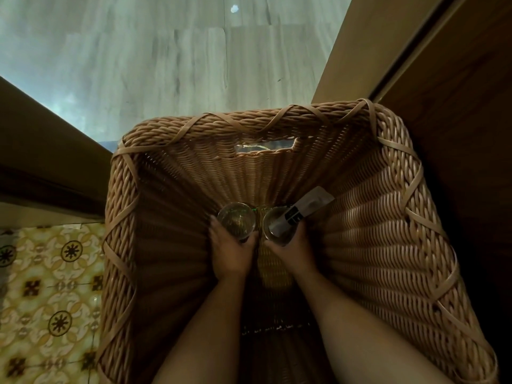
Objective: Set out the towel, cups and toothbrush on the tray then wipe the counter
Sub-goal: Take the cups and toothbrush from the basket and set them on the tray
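Note:
Both my arms reach deep into a tall wicker basket [393, 173]. My left hand [231, 254] grips a clear glass cup [236, 220] seen from above near the basket's bottom. My right hand [291, 250] grips a second clear glass cup [277, 227]. A packaged toothbrush [307, 205] in a grey-white wrapper stands tilted in that second cup, leaning up to the right against the basket wall. No towel or tray is visible.
The basket has a handle slot [264, 146] in its far wall. Grey wood-look floor [166, 65] lies beyond it. Patterned yellow tiles [50, 300] are at lower left, a brown wooden panel [457, 79] at right, and a dark wooden edge [50, 151] at left.

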`<action>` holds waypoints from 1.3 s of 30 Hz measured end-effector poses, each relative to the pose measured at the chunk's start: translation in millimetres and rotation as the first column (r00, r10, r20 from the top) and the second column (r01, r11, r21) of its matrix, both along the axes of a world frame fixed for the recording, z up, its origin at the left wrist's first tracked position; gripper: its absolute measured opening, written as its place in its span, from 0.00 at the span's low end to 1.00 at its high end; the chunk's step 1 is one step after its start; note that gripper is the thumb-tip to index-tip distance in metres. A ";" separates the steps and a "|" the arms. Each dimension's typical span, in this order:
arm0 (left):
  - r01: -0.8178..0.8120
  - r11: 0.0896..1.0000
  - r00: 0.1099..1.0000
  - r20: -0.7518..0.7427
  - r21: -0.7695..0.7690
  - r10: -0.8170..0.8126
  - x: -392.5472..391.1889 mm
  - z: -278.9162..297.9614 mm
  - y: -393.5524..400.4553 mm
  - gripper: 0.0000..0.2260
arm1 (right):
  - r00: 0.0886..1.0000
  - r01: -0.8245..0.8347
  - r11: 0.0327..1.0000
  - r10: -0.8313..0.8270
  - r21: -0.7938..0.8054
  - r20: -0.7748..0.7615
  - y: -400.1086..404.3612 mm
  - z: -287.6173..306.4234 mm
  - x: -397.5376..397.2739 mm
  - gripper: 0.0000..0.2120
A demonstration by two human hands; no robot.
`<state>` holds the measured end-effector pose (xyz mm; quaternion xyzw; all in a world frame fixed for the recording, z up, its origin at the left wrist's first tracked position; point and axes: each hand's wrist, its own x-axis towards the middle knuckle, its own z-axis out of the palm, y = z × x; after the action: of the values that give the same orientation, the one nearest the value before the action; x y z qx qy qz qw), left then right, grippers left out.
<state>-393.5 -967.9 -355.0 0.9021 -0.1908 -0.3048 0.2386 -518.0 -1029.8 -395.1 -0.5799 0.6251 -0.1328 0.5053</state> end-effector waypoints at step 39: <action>-0.060 0.918 0.989 0.102 -0.392 0.108 9.8 314.1 130.8 0.48 | 0.768 -0.630 0.703 0.627 -0.329 -0.132 39.2 344.0 -3.8 0.50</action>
<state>-383.8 -837.0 -40.9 0.8612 -0.2224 -0.1950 0.4134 -521.7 -990.6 -51.1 -0.8398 0.3577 -0.0603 0.4040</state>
